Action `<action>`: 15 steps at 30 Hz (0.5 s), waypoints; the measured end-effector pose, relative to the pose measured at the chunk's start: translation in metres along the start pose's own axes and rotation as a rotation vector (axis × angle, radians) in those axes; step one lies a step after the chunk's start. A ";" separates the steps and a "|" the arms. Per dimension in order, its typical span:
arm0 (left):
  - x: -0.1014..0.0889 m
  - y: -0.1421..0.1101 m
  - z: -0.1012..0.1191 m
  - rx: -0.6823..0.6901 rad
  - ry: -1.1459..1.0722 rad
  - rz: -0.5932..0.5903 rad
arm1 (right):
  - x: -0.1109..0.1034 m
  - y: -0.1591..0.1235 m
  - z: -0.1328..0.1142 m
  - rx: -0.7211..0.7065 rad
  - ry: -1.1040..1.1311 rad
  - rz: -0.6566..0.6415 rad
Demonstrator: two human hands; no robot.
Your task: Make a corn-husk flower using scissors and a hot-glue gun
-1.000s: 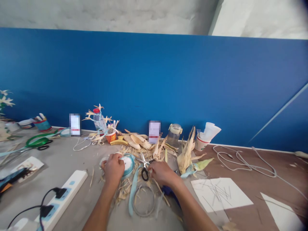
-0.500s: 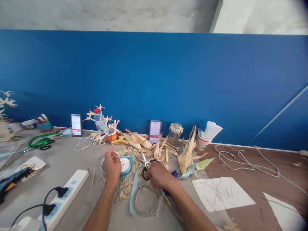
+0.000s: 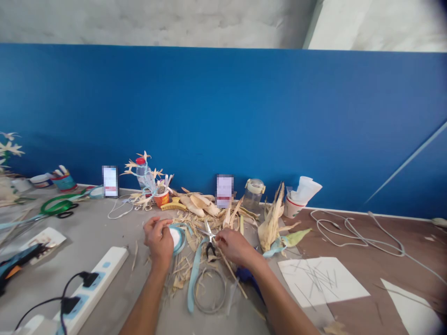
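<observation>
My left hand (image 3: 159, 239) is closed, its fingers curled and the thumb pressed towards them, at the left side of a roll of light blue ribbon (image 3: 182, 241) with a white core. What its fingers hold, if anything, is hidden. My right hand (image 3: 235, 246) has its fingertips drawn together just right of the scissors (image 3: 210, 237); I cannot make out what is pinched there. The scissors have black handles and lie with their blades pointing away. A loose strip of blue ribbon (image 3: 194, 279) runs beside a coil of grey wire (image 3: 210, 310).
Dry husk scraps (image 3: 185, 267) litter the middle. Behind are corn husks (image 3: 195, 204), a phone (image 3: 225, 190), a lidded jar (image 3: 253, 194) and paper cups (image 3: 293, 208). A power strip (image 3: 96, 284) lies left, a blue-handled tool (image 3: 248, 275) under my right forearm, wires on white paper (image 3: 323, 277) right.
My right hand has come off the scissors' handle and shifted slightly right and nearer. The scissors' handles have swung closer together. My left hand has moved slightly left, covering more of the ribbon roll.
</observation>
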State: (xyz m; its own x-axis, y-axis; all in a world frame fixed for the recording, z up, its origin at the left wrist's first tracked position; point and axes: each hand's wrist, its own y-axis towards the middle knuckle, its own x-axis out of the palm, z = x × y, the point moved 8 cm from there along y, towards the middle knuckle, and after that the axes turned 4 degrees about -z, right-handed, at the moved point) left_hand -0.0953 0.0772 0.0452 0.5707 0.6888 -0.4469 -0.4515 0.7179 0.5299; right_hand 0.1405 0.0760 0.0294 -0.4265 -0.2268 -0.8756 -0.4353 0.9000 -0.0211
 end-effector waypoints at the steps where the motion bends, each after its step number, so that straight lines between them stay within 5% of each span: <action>1: -0.002 0.001 -0.001 0.006 -0.045 0.021 | 0.000 0.000 0.000 0.001 0.010 0.005; 8: -0.003 0.003 -0.014 -0.095 -0.420 0.060 | -0.002 0.000 0.000 0.005 0.070 0.029; 15: -0.012 0.003 -0.001 -0.015 -0.452 0.135 | -0.004 -0.002 0.000 0.018 0.104 0.046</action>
State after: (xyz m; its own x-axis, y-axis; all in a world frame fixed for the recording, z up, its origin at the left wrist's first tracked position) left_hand -0.1047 0.0710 0.0514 0.7459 0.6659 -0.0145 -0.5505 0.6286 0.5494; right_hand 0.1426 0.0754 0.0330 -0.5262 -0.2219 -0.8209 -0.3993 0.9168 0.0081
